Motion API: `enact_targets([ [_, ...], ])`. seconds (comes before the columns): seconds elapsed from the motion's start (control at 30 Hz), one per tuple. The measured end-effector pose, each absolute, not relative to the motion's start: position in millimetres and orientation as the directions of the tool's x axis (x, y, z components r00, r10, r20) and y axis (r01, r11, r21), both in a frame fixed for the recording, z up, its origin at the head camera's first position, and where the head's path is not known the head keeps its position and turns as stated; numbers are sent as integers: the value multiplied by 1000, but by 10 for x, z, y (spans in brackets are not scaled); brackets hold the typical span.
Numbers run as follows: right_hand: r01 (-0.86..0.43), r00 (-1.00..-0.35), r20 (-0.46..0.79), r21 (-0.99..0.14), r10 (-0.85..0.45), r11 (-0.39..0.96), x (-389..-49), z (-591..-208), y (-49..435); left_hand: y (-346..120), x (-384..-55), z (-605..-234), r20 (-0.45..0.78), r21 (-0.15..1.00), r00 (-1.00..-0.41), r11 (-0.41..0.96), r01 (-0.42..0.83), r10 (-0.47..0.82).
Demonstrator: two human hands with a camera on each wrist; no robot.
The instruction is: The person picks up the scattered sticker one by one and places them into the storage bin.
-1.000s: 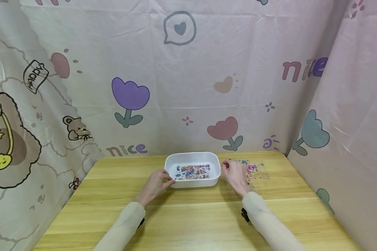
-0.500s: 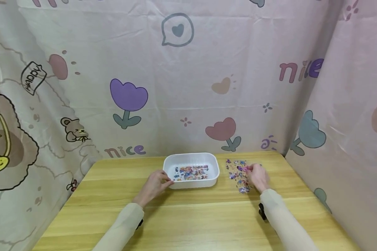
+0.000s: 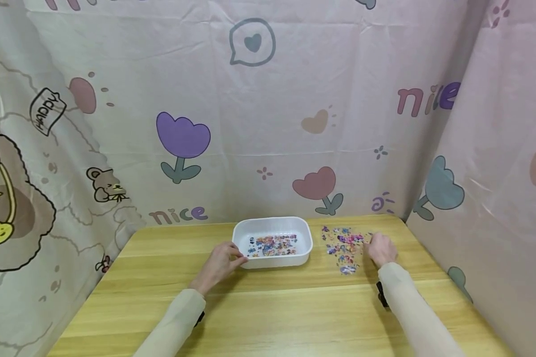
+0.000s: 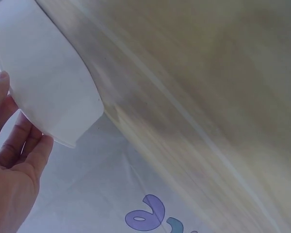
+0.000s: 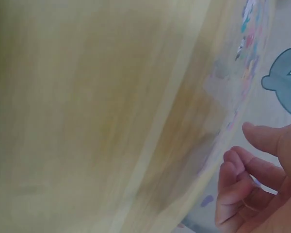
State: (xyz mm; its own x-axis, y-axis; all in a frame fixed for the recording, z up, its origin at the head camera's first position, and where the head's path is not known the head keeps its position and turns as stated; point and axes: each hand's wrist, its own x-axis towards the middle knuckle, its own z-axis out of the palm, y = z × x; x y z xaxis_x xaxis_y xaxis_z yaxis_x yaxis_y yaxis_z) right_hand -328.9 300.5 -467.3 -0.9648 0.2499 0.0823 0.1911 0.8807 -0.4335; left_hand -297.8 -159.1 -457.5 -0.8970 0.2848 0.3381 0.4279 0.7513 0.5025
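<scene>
Left hand [image 3: 220, 263] pinches the white tub [image 3: 274, 262]; right hand [image 3: 381, 250], loosely curled, seems released at the clear sticker sheet [image 3: 347, 239] on the surface [image 3: 268, 307]. Colourful stickers [image 3: 274, 245] lie inside the tub — probably partway, with the outside sheet left.

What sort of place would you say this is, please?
Probably an improvised tabletop workspace: a wood-grained table, printed cloth hanging behind and at both sides, and a white tray of small colourful pieces.

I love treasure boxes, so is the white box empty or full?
Neither: colourful bits lie on the floor of the box, with bare white showing around them in the head view.
</scene>
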Motion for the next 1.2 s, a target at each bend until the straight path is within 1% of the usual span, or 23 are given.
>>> enact_targets([
  [0.13, 245, -961, 8, -442, 276, 863, -3303, -4690, 3008, -1587, -2979, -4565, 340, 502, -894, 749, 434, 290],
  [0.27, 257, -962, -28, -439, 273, 861, -3304, -4691, 3016, -1589, -2982, -4567, 338, 494, -896, 756, 430, 289],
  [0.47, 272, -958, -36, -434, 285, 859, -3345, -4739, 3036, -1594, -2987, -4568, 347, 499, -892, 749, 436, 288],
  [0.67, 297, -950, -27, -390, 312, 871, -3354, -4807, 3092, -1586, -2985, -4587, 351, 490, -886, 747, 450, 303],
  [0.77, 311, -947, -42, -374, 318, 874, -3355, -4791, 3118, -1583, -2987, -4596, 354, 492, -885, 744, 452, 303],
  [0.97, 335, -941, -82, -388, 329, 859, -3334, -4695, 3200, -1583, -2991, -4592, 367, 486, -882, 747, 453, 296],
  [1.2, 339, -938, -80, -418, 337, 843, -3279, -4695, 3278, -1578, -2986, -4575, 346, 499, -895, 752, 431, 282],
])
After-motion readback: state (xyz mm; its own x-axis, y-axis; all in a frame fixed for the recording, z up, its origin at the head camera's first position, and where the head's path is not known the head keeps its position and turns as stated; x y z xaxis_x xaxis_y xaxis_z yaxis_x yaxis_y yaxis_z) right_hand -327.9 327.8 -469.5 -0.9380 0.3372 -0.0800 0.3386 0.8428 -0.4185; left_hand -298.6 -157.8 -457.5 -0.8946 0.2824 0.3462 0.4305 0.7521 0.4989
